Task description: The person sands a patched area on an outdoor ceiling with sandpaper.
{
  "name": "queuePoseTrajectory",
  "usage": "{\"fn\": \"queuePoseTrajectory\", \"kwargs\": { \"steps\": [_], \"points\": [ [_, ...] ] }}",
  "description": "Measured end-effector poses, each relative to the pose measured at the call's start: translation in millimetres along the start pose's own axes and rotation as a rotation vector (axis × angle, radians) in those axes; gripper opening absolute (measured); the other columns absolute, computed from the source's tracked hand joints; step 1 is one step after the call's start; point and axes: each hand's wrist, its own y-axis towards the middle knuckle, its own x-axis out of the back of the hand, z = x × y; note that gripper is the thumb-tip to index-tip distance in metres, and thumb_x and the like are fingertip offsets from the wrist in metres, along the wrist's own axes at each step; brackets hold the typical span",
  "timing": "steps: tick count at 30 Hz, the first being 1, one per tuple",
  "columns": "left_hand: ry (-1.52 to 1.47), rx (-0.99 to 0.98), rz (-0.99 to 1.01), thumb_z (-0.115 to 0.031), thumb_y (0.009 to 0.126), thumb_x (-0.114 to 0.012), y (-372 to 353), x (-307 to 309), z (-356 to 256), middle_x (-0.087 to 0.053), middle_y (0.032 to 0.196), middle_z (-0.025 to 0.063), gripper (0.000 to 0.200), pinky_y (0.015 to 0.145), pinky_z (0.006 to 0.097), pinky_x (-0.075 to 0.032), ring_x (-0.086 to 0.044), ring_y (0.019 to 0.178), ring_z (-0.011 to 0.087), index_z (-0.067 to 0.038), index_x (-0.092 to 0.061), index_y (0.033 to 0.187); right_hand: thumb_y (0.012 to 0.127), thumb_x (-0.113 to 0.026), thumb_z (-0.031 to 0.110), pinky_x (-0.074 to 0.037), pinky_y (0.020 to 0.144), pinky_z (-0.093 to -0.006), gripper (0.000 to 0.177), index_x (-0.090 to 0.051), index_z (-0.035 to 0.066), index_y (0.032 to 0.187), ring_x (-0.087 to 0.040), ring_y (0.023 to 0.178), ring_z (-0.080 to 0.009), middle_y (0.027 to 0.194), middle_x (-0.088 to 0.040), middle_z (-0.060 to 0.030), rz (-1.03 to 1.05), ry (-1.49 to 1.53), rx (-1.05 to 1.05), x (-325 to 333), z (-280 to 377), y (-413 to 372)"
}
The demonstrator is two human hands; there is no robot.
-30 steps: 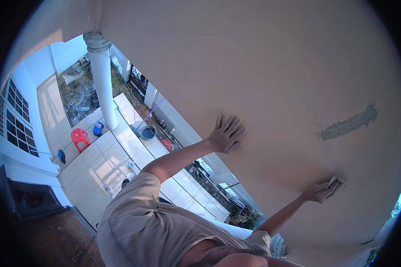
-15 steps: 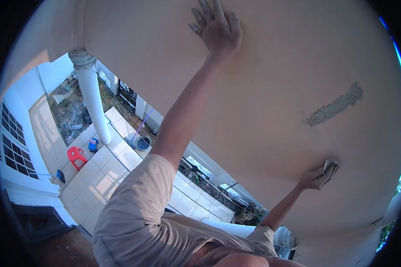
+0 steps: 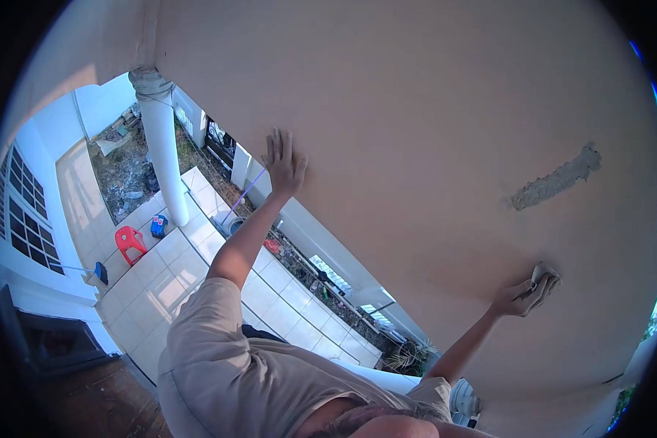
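Note:
My left hand (image 3: 284, 166) lies against the beige plastered surface (image 3: 416, 146) near its edge, fingers spread, holding nothing; pale dust coats the fingers. Lower on the right, my right hand (image 3: 522, 298) is closed around a small thin greyish piece (image 3: 544, 273), pressed to the same surface. Its exact kind is hard to make out, as the fingers cover much of it. Above that hand, a rough grey strip of filler (image 3: 556, 177) runs diagonally across the surface.
Far below lies a tiled floor (image 3: 277, 299) with a red plastic stool (image 3: 130, 242), a blue pack (image 3: 158, 225) and a blue broom head (image 3: 101, 273). A white column (image 3: 163, 150) rises to the surface. A bucket (image 3: 233, 225) stands beside a purple pole (image 3: 242, 197).
My left hand has moved down and left across the surface, towards its edge. My right hand stays at nearly the same spot, still gripping the greyish piece. The view has shifted slightly.

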Motion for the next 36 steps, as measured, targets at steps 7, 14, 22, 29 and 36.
{"fn": "queuePoseTrajectory", "kwargs": {
  "steps": [7,14,22,29,36],
  "points": [
    [-1.139,1.293,0.155,-0.051,0.1,-0.024,59,55,5,-0.051,0.138,0.0127,0.064,0.1,0.0525,-0.043,-0.05,0.127,0.0309,-0.006,-0.042,0.142,0.103,-0.046,0.032,-0.048,0.101,-0.0504,0.045,-0.062,-0.007,0.118,-0.056,0.12,-0.0392,0.124,-0.061,-0.021,-0.052,-0.035,0.01,-2,9,5],
    [-0.243,0.646,-0.098,-0.057,0.098,-0.03,171,-4,19,-0.014,0.157,0.0266,0.08,0.113,0.0636,-0.01,-0.012,0.145,0.046,0.001,-0.017,0.151,0.102,-0.049,0.029,-0.046,0.101,-0.0469,0.042,-0.061,-0.007,0.12,-0.056,0.121,-0.0387,0.126,-0.06,-0.0224,-0.035,-0.041,0.019,0,6,1],
    [0.159,-0.951,0.12,-0.053,0.095,-0.044,215,22,-179,-0.008,0.16,0.0199,0.075,0.113,0.0656,-0.005,-0.008,0.147,0.0422,-0.016,-0.017,0.155,0.103,-0.044,0.031,-0.046,0.102,-0.049,0.045,-0.06,-0.006,0.122,-0.054,0.123,-0.0391,0.126,-0.06,-0.0214,-0.015,-0.062,0.015,0,13,7],
    [0.063,-0.54,-0.033,-0.055,0.095,-0.042,320,34,-169,-0.009,0.162,0.0112,0.071,0.114,0.064,-0.003,-0.011,0.148,0.0391,-0.024,-0.019,0.155,0.103,-0.043,0.031,-0.045,0.102,-0.0489,0.045,-0.061,-0.006,0.122,-0.054,0.123,-0.0386,0.126,-0.06,-0.0201,0.012,-0.104,0.019,2,8,2],
    [0.026,-0.752,-0.035,-0.055,0.094,-0.043,244,11,-280,-0.011,0.159,0.0217,0.074,0.11,0.0703,-0.008,-0.011,0.145,0.046,-0.016,-0.021,0.154,0.103,-0.044,0.031,-0.045,0.102,-0.0491,0.044,-0.06,-0.006,0.122,-0.054,0.123,-0.039,0.125,-0.06,-0.0209,0.004,-0.129,0.018,1,14,6]
  ]
}}
